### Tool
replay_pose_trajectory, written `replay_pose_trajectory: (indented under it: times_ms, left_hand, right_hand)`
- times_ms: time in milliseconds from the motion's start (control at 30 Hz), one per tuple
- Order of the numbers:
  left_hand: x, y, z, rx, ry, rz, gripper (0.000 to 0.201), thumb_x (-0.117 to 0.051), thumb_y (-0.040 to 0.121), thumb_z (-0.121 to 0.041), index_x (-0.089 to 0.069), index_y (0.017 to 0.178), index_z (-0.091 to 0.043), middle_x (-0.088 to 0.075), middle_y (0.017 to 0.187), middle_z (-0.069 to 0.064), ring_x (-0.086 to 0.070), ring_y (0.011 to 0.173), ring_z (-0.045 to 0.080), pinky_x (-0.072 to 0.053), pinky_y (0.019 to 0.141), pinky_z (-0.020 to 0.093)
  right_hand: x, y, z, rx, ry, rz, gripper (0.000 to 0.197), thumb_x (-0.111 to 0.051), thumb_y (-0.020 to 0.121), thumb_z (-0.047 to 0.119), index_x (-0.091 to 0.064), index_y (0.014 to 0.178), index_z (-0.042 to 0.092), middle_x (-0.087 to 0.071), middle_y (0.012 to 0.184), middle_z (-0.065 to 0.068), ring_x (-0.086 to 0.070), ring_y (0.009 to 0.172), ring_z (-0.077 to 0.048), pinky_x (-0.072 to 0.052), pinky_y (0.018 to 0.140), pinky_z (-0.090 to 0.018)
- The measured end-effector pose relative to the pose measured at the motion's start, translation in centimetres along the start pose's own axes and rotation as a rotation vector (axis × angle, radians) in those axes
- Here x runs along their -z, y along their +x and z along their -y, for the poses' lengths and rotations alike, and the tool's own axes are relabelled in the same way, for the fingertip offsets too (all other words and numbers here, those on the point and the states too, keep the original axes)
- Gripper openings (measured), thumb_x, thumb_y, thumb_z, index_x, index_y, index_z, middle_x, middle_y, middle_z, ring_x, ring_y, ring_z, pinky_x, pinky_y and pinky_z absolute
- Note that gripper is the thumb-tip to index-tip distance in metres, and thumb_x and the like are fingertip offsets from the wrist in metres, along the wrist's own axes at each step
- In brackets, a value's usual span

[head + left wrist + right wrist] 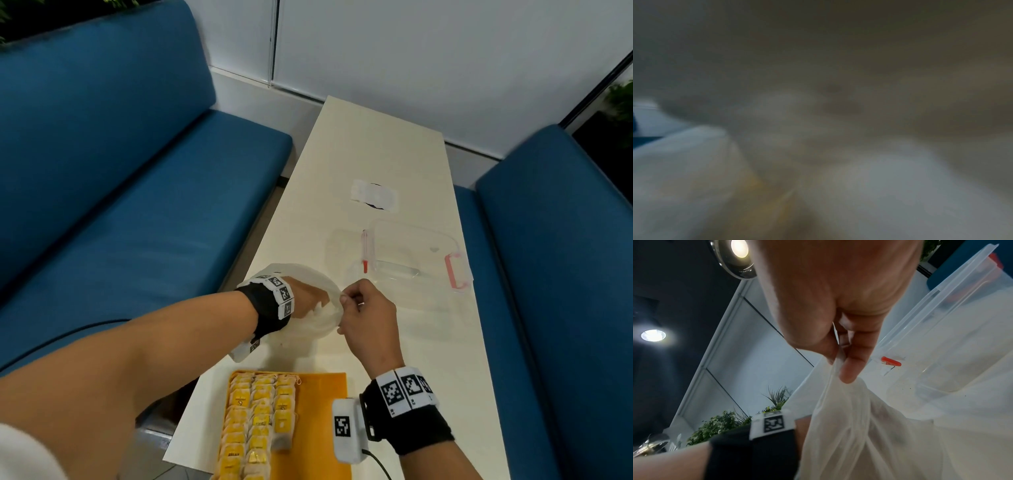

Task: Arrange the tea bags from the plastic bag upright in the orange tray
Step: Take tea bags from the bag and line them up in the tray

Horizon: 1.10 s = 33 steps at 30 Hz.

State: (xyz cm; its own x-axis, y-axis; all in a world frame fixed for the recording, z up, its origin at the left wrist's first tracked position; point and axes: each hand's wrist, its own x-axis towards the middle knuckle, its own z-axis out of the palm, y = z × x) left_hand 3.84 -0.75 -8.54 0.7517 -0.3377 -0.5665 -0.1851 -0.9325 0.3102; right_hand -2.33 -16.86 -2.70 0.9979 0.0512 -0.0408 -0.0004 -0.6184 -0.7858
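Note:
A translucent white plastic bag lies on the table beyond the orange tray. My right hand pinches the bag's rim and holds its mouth up; the right wrist view shows thumb and finger pressed on the bag. My left hand reaches into the bag, its fingers hidden by the plastic. The left wrist view is a blur of pale plastic. Several yellow-tagged tea bags stand in rows in the tray's left part; one tea bag leans at the row's right edge.
A clear plastic container with a pink clasp, and its lid beside it, sit on the cream table past the bag. A small white packet lies farther back. Blue benches flank the table on both sides.

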Motion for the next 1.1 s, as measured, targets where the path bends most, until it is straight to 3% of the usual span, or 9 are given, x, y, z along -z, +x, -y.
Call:
replay_pose_trajectory:
  times_ms: [67, 133, 267, 400, 533, 667, 833, 933, 1100]
  left_hand:
    - [1.3, -1.4, -0.5, -0.006, -0.026, -0.034, 0.032, -0.049, 0.102, -0.014, -0.059, 0.13, -0.025, -0.057, 0.119, -0.008, -0.054, 0.109, 0.02, -0.037, 0.084, 0.027]
    - [2.2, -3.2, -0.8, -0.039, -0.087, -0.109, 0.045, -0.049, 0.099, -0.008, -0.056, 0.137, -0.03, -0.058, 0.134, -0.012, -0.055, 0.111, 0.013, -0.04, 0.084, 0.025]
    - [3.5, -6.9, -0.6, -0.167, -0.239, -0.33, 0.042, -0.056, 0.089, -0.003, -0.069, 0.119, -0.028, -0.065, 0.111, -0.011, -0.061, 0.089, 0.008, -0.047, 0.069, 0.012]
    - [3.8, -10.0, -0.2, -0.203, -0.591, -0.551, 0.033, -0.072, 0.085, -0.008, -0.072, 0.108, -0.032, -0.069, 0.108, -0.015, -0.063, 0.097, 0.007, -0.053, 0.083, 0.024]
    - [3.9, -12.1, 0.3, -0.206, -1.035, -0.714, 0.024, -0.078, 0.088, -0.011, -0.073, 0.105, -0.028, -0.072, 0.101, -0.014, -0.065, 0.088, 0.001, -0.056, 0.078, 0.021]
    - [4.0, -13.7, -0.5, -0.27, -1.426, -0.662, 0.026, -0.076, 0.088, -0.003, -0.071, 0.11, -0.016, -0.068, 0.099, -0.001, -0.067, 0.085, 0.008, -0.055, 0.072, 0.022]
    - [3.8, -14.5, -1.7, -0.321, -1.624, -0.581, 0.027, -0.073, 0.09, -0.001, -0.07, 0.111, -0.017, -0.064, 0.097, 0.005, -0.063, 0.084, 0.016, -0.056, 0.067, 0.029]
    - [3.3, -14.9, -2.1, -0.347, -1.683, -0.53, 0.028, -0.072, 0.09, 0.0, -0.07, 0.113, -0.016, -0.064, 0.101, 0.008, -0.066, 0.086, 0.017, -0.057, 0.069, 0.027]
    - [2.2, -15.4, -2.1, -0.384, -1.812, -0.404, 0.029, -0.07, 0.089, -0.004, -0.067, 0.115, -0.015, -0.065, 0.103, 0.011, -0.067, 0.084, 0.02, -0.057, 0.067, 0.028]
  right_hand:
    - [0.6, 0.2, 0.2, -0.032, 0.032, -0.013, 0.018, -0.057, 0.097, 0.009, -0.058, 0.082, 0.019, -0.065, 0.078, 0.003, -0.069, 0.061, -0.022, -0.052, 0.051, -0.022]
    - [1.0, 0.4, 0.4, -0.056, 0.054, -0.021, 0.016, -0.055, 0.098, 0.008, -0.058, 0.083, 0.015, -0.064, 0.077, 0.003, -0.067, 0.051, -0.016, -0.042, 0.045, -0.014]
    - [0.9, 1.0, 0.5, -0.084, 0.079, -0.027, 0.015, -0.056, 0.098, 0.009, -0.058, 0.084, 0.013, -0.063, 0.076, 0.003, -0.067, 0.048, -0.014, -0.047, 0.05, -0.02]
    - [0.9, 1.2, 0.8, -0.072, 0.098, -0.031, 0.016, -0.057, 0.097, 0.007, -0.059, 0.082, 0.013, -0.063, 0.076, 0.001, -0.068, 0.049, -0.017, -0.055, 0.055, -0.029]
    - [0.7, 1.2, 0.7, -0.069, 0.05, -0.014, 0.007, -0.062, 0.094, 0.014, -0.061, 0.089, 0.018, -0.065, 0.092, -0.001, -0.069, 0.069, -0.02, -0.057, 0.066, -0.032]
    - [1.4, -0.3, 1.7, 0.144, -0.029, -0.056, 0.029, -0.07, 0.088, 0.022, -0.058, 0.113, 0.029, -0.051, 0.114, 0.015, -0.059, 0.09, -0.004, -0.042, 0.07, -0.012]
    - [1.4, -2.4, 3.7, 0.092, 0.283, 0.315, 0.044, -0.073, 0.081, 0.032, -0.06, 0.122, 0.034, -0.062, 0.121, 0.021, -0.066, 0.089, -0.008, -0.047, 0.065, -0.017]
    - [1.1, -2.5, 3.9, 0.106, 0.295, 0.402, 0.047, -0.073, 0.081, 0.033, -0.058, 0.125, 0.038, -0.062, 0.126, 0.023, -0.068, 0.092, -0.015, -0.046, 0.067, -0.023]
    - [1.0, -2.6, 3.4, 0.035, 0.528, 0.541, 0.043, -0.07, 0.085, 0.01, -0.062, 0.124, 0.023, -0.07, 0.119, 0.0, -0.066, 0.084, -0.029, -0.042, 0.059, -0.03]
